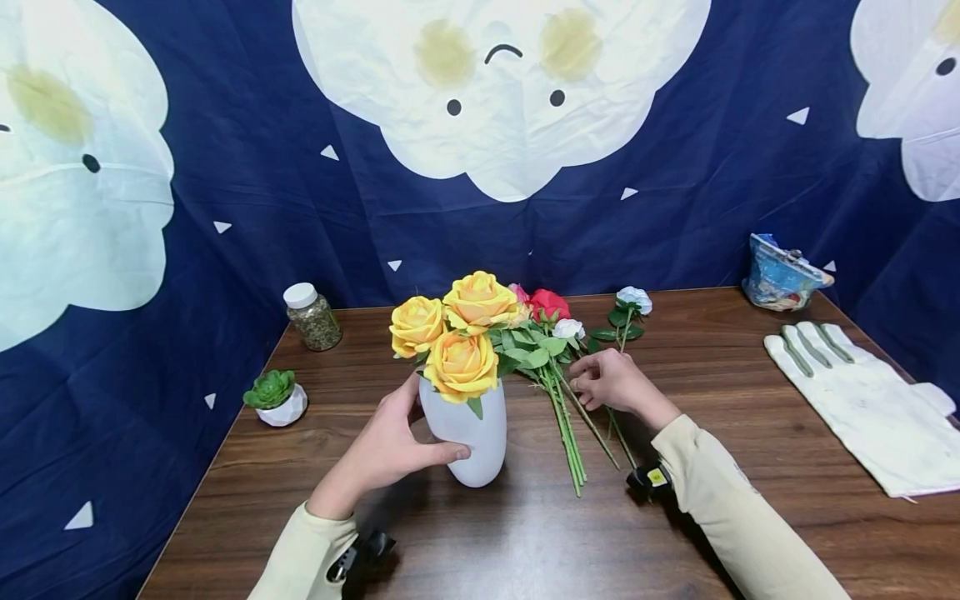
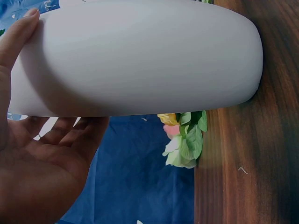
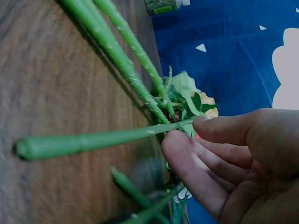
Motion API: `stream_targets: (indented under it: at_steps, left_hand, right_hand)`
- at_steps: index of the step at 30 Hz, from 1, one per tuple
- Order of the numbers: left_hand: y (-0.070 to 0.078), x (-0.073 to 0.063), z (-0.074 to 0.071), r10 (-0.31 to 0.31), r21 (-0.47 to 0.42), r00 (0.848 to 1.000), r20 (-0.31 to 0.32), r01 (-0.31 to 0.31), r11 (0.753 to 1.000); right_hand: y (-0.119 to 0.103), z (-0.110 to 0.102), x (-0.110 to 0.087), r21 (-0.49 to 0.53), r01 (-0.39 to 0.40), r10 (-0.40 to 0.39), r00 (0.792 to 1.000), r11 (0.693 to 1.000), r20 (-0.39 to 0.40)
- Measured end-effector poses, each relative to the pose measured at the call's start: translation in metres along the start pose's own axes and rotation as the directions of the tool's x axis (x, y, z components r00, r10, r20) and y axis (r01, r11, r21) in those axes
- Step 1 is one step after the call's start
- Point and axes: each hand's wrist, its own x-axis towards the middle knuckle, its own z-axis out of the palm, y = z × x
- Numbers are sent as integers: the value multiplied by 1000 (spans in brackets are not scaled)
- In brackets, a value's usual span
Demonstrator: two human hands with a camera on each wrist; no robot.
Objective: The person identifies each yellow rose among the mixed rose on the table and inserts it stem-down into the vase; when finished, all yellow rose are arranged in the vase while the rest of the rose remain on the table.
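Observation:
My left hand (image 1: 386,446) grips a white vase (image 1: 480,446), thumb across its front and fingers behind. Three large yellow roses (image 1: 463,365) stand in the vase's mouth. In the left wrist view the vase (image 2: 149,60) lies across the picture, the palm beside it. To the right, my right hand (image 1: 617,383) pinches one green flower stem (image 3: 88,143) between thumb and forefinger. More stems (image 1: 566,433) lie beside it on the table, running back to leaves, a red flower (image 1: 549,303) and a white flower (image 1: 569,329). A separate pale flower (image 1: 635,300) lies behind the right hand.
At the left stand a small potted succulent (image 1: 281,398) and a white-lidded jar (image 1: 312,317) of dried green bits. A white glove (image 1: 862,408) lies on the right of the wooden table (image 1: 525,550). A crumpled blue bag (image 1: 783,275) sits at the back right, before a blue cloth backdrop.

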Motion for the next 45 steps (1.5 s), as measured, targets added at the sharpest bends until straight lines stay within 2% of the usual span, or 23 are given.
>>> stream_targets:
  at_steps: [7, 22, 28, 34, 40, 45]
  left_hand:
    - [1, 0, 0, -21, 0, 1000, 2, 21, 1000]
    - [1, -1, 0, -14, -18, 1000, 10, 14, 1000]
    - [3, -1, 0, -25, -21, 1000, 7, 25, 999]
    - [4, -1, -1, -47, -15, 999, 7, 47, 999]
    - [3, -1, -1, -20, -10, 1000, 8, 21, 1000]
    - [6, -2, 0, -22, 5, 1000, -4, 22, 1000]
  right_hand:
    - [2, 5, 0, -48, 6, -5, 1000, 999, 24]
    - [4, 14, 1, -63, -25, 28, 999, 998, 36]
    - [2, 13, 0, -55, -16, 18, 999, 998, 29]
    - [-1, 10, -1, -20, -44, 44, 999, 999, 26]
    - [-2, 9, -2, 5, -72, 72, 997, 997, 10]
    - [-3, 8, -2, 17, -67, 67, 998, 998, 5]
